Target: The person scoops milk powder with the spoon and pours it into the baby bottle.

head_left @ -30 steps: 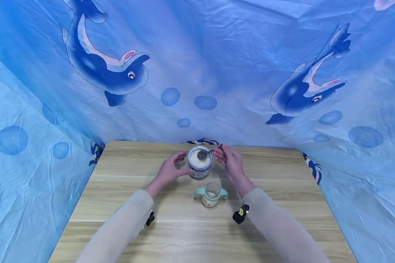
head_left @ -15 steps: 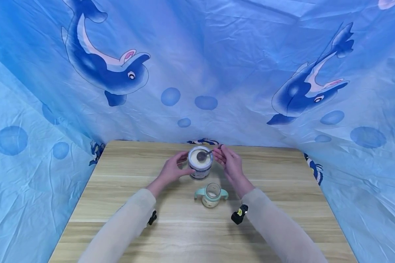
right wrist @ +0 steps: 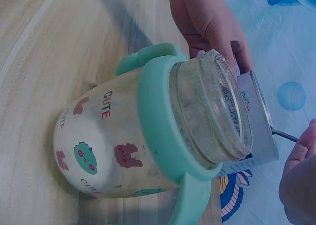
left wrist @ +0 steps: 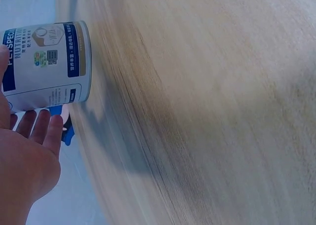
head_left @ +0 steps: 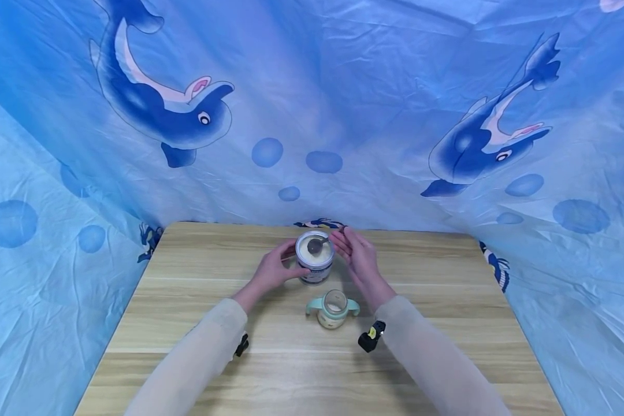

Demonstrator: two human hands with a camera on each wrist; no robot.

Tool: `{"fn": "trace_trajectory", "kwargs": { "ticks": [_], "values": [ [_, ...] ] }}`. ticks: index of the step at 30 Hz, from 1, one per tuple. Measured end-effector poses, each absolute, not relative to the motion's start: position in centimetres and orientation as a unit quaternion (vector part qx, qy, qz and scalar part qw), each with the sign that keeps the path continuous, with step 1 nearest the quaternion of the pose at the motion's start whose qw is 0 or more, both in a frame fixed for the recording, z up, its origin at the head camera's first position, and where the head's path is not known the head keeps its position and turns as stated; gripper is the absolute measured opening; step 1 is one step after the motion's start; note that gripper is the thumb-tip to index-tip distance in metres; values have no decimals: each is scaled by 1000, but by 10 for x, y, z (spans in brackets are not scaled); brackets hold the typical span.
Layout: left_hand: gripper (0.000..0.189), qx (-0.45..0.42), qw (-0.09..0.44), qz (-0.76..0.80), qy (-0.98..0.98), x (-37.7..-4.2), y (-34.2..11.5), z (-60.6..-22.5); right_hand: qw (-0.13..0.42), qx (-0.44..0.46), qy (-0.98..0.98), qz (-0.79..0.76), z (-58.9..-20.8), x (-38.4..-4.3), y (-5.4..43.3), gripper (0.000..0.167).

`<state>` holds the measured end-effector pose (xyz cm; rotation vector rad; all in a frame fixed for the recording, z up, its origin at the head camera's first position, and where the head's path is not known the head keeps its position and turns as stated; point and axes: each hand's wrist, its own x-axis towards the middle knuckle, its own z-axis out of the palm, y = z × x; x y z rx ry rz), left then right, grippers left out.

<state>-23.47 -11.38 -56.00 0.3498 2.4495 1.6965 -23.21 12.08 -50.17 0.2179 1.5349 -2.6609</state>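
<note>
A white tin of pale powder (head_left: 314,275) stands uncovered near the table's far edge. My left hand (head_left: 271,271) holds its left side, thumb in front and fingers behind; the left wrist view shows the tin's printed label (left wrist: 44,62). With my right hand (head_left: 363,264) I pinch the handle of a spoon (head_left: 315,247), whose dark bowl is over the powder inside the tin's rim. Whether the bowl touches the powder I cannot tell. Nearer to me is an uncapped clear baby bottle (head_left: 331,319) with mint-green handles and pale contents, set between my forearms.
The wooden table (head_left: 187,335) carries the tin and the bottle. Behind it and at both sides hangs a blue sheet (head_left: 312,115) printed with dolphins. The bottle's open mouth (right wrist: 237,111) is large in the right wrist view, with the tin beyond.
My right hand has shifted slightly left, carrying the spoon's bowl left over the powder. My left hand has closed in a little on the tin. The bottle stays put.
</note>
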Motion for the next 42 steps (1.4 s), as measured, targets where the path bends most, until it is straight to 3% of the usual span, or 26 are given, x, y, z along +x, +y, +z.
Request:
{"fn": "trace_trajectory", "kwargs": {
  "ticks": [6, 16, 24, 34, 42],
  "values": [
    [89, 122, 65, 565, 813, -234, -115, -561, 20, 74, 506, -859, -500, -236, 113, 30],
    [88, 121, 59, 568, 812, -235, -113, -564, 13, 30, 546, -837, -505, -239, 109, 37],
    [90, 119, 59, 568, 812, -235, -111, -567, 46, -3, 555, -831, -508, -242, 112, 41],
    [91, 119, 63, 576, 806, -235, -110, -570, 131, -80, 614, -774, -507, -244, 132, 45],
    [94, 115, 65, 575, 807, -234, -108, -571, 158, -95, 613, -768, -514, -249, 144, 47]
  ]
}}
